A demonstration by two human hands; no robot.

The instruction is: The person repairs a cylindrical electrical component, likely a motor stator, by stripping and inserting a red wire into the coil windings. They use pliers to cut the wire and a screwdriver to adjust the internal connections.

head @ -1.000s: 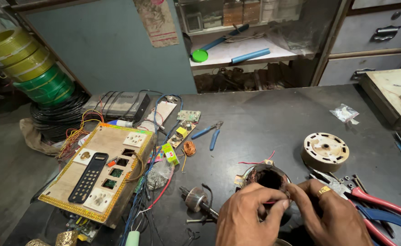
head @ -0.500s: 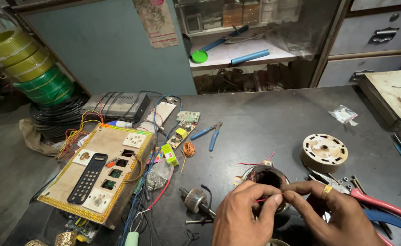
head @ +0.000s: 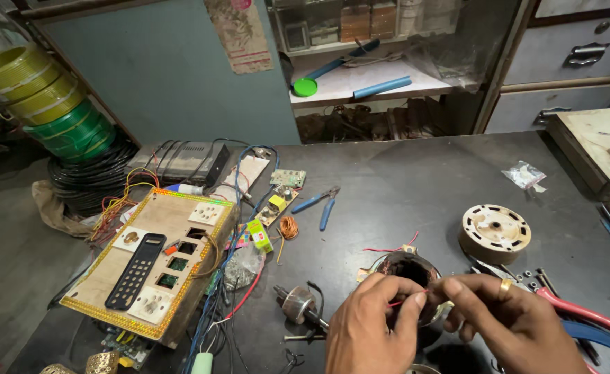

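Item: stator [head: 409, 273], on bench at 5 o'clock, just left of the red pliers [head: 582, 315].
Change: both hands have lifted slightly off the stator; a red wire [head: 405, 300] is now drawn taut between them, freed from the winding.
Left hand [head: 371, 325]: thumb and forefinger pinched narrow on wire.
Right hand [head: 506, 325]: fingertips pinched on wire's other end.
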